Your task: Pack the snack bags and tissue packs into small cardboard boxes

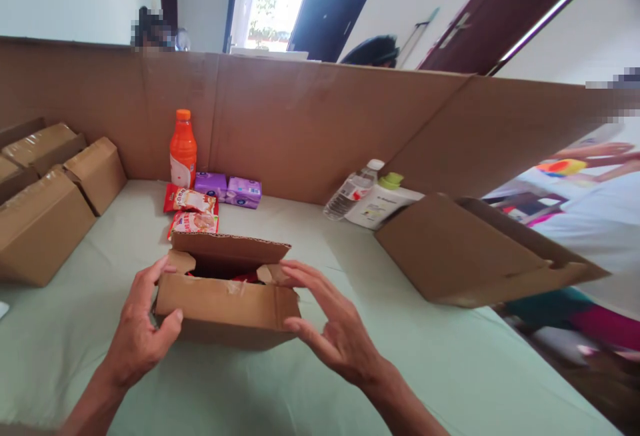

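On the green table surface [280,389], directly between the two hands, a small cardboard box [220,303] stands with its top open and its rear flap raised. The left hand [143,329] touches the left end, thumb at the front panel and fingers at the side flap. The right hand [335,326] is at the right end, fingers at the side flap, thumb near the front corner. On both hands, thumb and fingers are spread apart. Red contents [245,277] are partly visible inside; they appear to be packaging, but the walls hide most of them. Behind the box are two snack packets [194,223], two purple packs [243,193] and an orange bottle [183,149]. A larger carton [465,256] is at the right.
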Motion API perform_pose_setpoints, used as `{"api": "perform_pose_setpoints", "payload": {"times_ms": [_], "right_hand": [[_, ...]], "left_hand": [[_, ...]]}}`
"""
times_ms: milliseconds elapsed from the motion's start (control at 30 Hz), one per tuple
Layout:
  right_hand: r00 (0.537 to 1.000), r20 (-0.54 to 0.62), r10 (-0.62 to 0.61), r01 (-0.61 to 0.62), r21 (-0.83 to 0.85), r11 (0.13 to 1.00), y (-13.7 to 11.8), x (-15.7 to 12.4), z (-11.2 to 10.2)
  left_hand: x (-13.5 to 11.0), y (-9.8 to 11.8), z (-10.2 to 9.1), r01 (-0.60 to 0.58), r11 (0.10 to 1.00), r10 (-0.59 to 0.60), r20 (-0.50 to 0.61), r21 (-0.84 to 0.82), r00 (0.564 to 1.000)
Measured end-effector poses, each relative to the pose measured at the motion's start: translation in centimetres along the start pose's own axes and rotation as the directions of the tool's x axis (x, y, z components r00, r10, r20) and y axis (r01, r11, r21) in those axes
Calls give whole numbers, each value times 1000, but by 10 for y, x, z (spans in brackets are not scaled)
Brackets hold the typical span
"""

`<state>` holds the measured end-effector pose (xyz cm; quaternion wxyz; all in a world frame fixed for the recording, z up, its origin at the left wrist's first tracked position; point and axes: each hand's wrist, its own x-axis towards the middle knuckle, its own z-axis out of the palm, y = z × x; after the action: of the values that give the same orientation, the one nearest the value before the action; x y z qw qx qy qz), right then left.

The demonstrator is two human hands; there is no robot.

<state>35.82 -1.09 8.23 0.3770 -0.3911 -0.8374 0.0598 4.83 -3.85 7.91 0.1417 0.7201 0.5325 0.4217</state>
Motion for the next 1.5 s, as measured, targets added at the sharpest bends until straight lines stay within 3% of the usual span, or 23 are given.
{"api": "perform_pose_setpoints", "payload": {"times_ms": [133, 300, 467, 533, 633, 700, 833, 967, 1133, 1233, 1367, 1433, 1500], "right_hand": [[989, -140, 42, -56, -98, 994, 5, 18, -2], [987, 161, -28, 31, -15, 999, 5, 31, 0], [969, 241, -50, 68, -66, 996, 8, 7, 8], [965, 260, -47, 69, -76, 995, 11, -2, 11], [962, 258, -88, 109, -71, 991, 16, -10, 14], [968, 226, -113, 134, -77, 988, 17, -14, 15], [972, 199, -126, 146, -88, 985, 18, -14, 16], [950, 238, -203, 225, -67, 972, 20, 4, 26], [903, 334, -272, 307, -57, 950, -1, 72, 82], [909, 358, -214, 255, -70, 964, -27, 121, 135], [965, 221, -140, 139, 22, 990, -49, 155, 205], [995, 57, -85, 79, 85, 993, -46, 152, 232], [993, -118, -13, 29, 130, 991, -34, 138, 251]], "left_hand": [[3, 9, 10, -21, 999, 22, -24, 30, 999], [0, 8, 13, 17, 999, -16, -16, 51, 1000], [6, -5, -3, 9, 1000, -8, 57, -17, 998], [15, -13, -10, -47, 998, 55, 165, -49, 985], [30, -27, -12, -90, 983, 146, 377, -162, 915], [37, -34, -8, -79, 971, 171, 425, -226, 889], [37, -38, -5, -70, 963, 169, 381, -261, 909], [7, -35, -21, -59, 993, 87, 302, -100, 949], [-56, -39, -61, 25, 974, -28, 11, 223, 1000], [-73, -45, -79, 132, 901, -35, -234, 414, 972], [-51, -60, -78, 238, 805, 15, -420, 543, 907], [-24, -74, -68, 261, 774, 39, -456, 576, 889], [9, -90, -55, 291, 747, 48, -485, 598, 873]]}}
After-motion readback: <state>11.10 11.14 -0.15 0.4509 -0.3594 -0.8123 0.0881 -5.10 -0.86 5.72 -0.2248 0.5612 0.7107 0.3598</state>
